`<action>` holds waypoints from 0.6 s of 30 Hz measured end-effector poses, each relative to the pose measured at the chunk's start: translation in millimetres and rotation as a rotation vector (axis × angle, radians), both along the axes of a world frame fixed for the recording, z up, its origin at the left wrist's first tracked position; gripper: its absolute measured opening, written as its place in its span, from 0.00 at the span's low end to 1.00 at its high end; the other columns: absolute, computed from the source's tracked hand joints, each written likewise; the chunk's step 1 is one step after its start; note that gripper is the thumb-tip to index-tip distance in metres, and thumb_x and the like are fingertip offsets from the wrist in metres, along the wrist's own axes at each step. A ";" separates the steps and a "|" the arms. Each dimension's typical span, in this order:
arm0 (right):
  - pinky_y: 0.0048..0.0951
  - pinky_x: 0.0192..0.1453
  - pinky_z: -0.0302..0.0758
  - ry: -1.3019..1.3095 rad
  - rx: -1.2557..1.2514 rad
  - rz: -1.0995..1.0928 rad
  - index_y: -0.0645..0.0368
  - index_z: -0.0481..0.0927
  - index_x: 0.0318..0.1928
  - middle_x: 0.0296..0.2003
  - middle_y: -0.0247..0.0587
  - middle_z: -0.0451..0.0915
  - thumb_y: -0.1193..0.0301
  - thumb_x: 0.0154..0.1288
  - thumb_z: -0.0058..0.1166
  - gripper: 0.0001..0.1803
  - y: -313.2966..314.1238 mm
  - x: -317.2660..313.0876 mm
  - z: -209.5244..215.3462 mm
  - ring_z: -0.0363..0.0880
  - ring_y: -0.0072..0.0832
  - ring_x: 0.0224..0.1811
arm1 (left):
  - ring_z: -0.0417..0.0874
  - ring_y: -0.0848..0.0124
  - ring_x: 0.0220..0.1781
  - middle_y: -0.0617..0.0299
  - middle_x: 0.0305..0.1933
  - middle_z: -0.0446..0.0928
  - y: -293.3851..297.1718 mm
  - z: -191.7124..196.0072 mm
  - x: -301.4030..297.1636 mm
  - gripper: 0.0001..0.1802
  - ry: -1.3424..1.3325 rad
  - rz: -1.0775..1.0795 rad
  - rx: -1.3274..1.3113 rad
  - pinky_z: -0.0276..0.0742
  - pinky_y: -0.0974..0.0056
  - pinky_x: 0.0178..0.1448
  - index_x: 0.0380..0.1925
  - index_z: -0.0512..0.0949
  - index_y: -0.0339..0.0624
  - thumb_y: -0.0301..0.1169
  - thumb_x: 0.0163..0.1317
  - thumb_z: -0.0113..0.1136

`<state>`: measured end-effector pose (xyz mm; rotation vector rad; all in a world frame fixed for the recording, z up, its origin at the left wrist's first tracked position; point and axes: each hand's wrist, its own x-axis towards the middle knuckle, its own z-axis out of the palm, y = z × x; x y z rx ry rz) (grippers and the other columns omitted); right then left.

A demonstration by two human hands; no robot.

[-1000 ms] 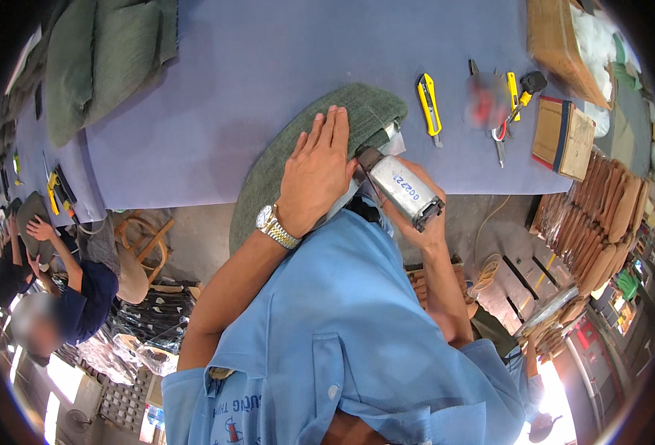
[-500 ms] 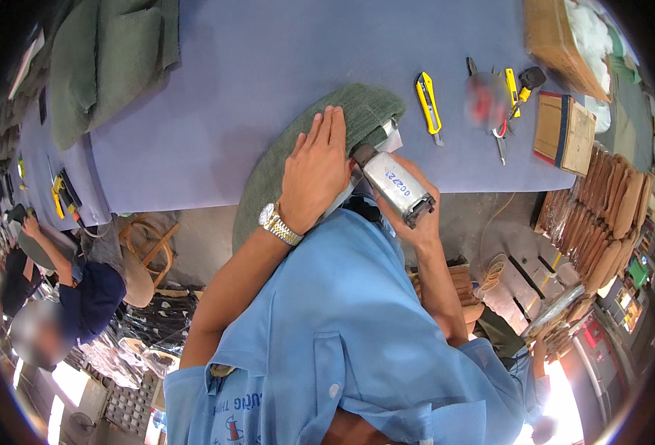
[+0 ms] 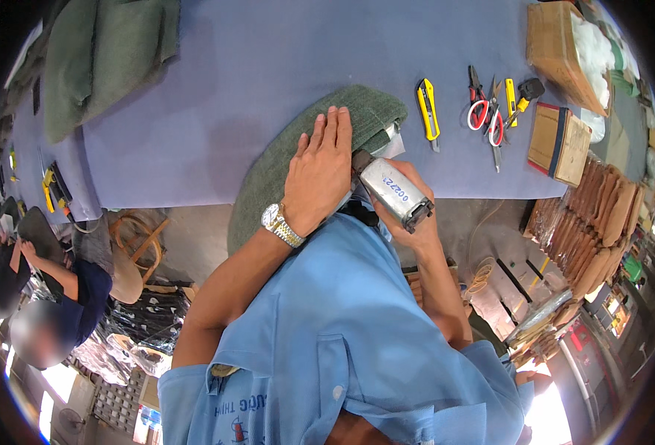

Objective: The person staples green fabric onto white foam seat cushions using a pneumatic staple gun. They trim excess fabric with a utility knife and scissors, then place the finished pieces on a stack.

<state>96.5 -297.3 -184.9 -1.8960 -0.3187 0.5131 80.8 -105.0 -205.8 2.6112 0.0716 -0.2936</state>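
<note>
A curved piece covered in dark green fabric (image 3: pixel 268 174) lies at the table's near edge and partly overhangs it. Flat on its upper face rests my left hand (image 3: pixel 320 174), fingers stretched out, a metal watch on the wrist. My right hand (image 3: pixel 416 194) is wrapped round a silver staple gun (image 3: pixel 394 187). The tool's dark nose is against or very close to the piece's inner edge, beside my left hand; exact contact is hidden. A pale flap (image 3: pixel 394 144) sticks out at the piece's right end.
On the blue table (image 3: pixel 231 96) lie a yellow utility knife (image 3: pixel 428 111), scissors (image 3: pixel 494 122) and a small box (image 3: pixel 557 144). A carton with white stuffing (image 3: pixel 561 48) stands far right; folded green fabric (image 3: pixel 105 67) lies far left. Another person (image 3: pixel 83 297) works at left.
The view has shifted slightly. My left hand stays flat on the green piece, and the staple gun stays at its inner edge with only a slight change of angle.
</note>
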 end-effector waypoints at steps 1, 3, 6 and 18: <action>0.32 0.55 0.81 0.000 0.001 0.000 0.58 0.78 0.61 0.48 0.46 0.86 0.77 0.52 0.68 0.32 -0.3 0.2 -1.6 0.89 0.39 0.50 | 0.63 0.46 0.81 0.39 0.80 0.61 2.5 1.8 1.5 0.41 0.004 -0.025 -0.032 0.66 0.43 0.78 0.77 0.58 0.36 0.31 0.66 0.61; 0.32 0.55 0.81 -0.013 0.017 -0.023 0.58 0.78 0.61 0.48 0.46 0.86 0.77 0.53 0.67 0.31 0.0 -3.8 -2.9 0.89 0.40 0.51 | 0.59 0.47 0.83 0.41 0.81 0.59 18.6 4.3 4.1 0.41 0.047 -0.115 -0.241 0.61 0.46 0.81 0.79 0.56 0.39 0.34 0.69 0.60; 0.33 0.54 0.81 -0.029 0.031 -0.034 0.57 0.78 0.60 0.49 0.46 0.86 0.77 0.53 0.67 0.31 -1.4 -9.9 -9.1 0.89 0.41 0.51 | 0.53 0.52 0.86 0.44 0.83 0.55 68.0 -5.5 16.7 0.41 0.240 -0.118 -0.721 0.52 0.51 0.85 0.81 0.53 0.43 0.43 0.75 0.56; 0.32 0.55 0.81 -0.116 0.075 -0.079 0.59 0.79 0.61 0.49 0.46 0.86 0.78 0.49 0.68 0.34 0.6 -21.9 -12.4 0.89 0.43 0.51 | 0.40 0.46 0.88 0.43 0.86 0.43 55.7 -8.8 -24.4 0.39 0.254 -0.059 -0.546 0.40 0.42 0.86 0.82 0.50 0.45 0.51 0.80 0.44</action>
